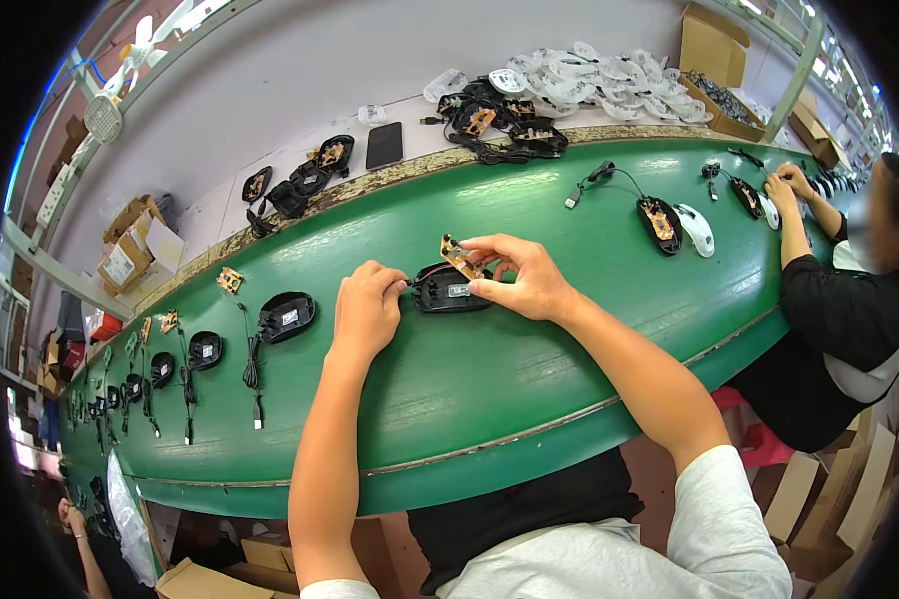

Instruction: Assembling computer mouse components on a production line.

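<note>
A black mouse base lies on the green belt in front of me, a clear rectangular piece showing in its hollow. Over it my right hand grips a small brown circuit board between thumb and fingers, tilted above the shell. My left hand is closed at the left end of the base, pinching a dark cable where it meets the shell. Thin wires run between the cable and the board. To the left rest another black mouse base, a coiled USB cable and a loose circuit board.
More shells, boards and cables line the green belt leftward. Rightward lie a mouse base with board and a white cover. The back ledge holds a phone, wired mouse parts and clear covers. A co-worker sits at right.
</note>
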A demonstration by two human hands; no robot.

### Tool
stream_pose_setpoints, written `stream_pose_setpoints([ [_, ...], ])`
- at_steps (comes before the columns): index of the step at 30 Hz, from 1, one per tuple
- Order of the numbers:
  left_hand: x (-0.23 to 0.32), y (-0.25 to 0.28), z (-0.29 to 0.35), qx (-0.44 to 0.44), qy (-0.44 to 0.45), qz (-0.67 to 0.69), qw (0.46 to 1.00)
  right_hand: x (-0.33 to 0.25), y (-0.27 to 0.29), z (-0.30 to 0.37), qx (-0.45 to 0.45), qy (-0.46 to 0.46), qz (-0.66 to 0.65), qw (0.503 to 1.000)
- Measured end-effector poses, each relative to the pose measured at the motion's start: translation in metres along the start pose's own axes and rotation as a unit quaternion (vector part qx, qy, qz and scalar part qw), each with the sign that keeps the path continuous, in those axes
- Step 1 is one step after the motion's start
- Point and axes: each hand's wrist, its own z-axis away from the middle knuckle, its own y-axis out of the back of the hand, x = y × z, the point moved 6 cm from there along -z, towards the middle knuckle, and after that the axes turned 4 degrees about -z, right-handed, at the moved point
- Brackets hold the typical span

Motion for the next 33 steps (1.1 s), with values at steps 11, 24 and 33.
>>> stream_pose_setpoints([
  [11, 0.010, -0.007, -0.004, -0.029, -0.061, -0.063, 0.996, -0.004, 0.008, 0.001, 0.002, 0.034, 0.079, 0.996],
  [24, 0.011, -0.017, -0.029, -0.175, 0.004, -0.046, 0.984, 0.005, 0.017, 0.006, 0.024, 0.054, 0.064, 0.996],
  [33, 0.024, -0.025, -0.048, -0.272, 0.031, -0.072, 0.959, 0.008, 0.028, 0.006, 0.026, 0.057, 0.065, 0.996],
])
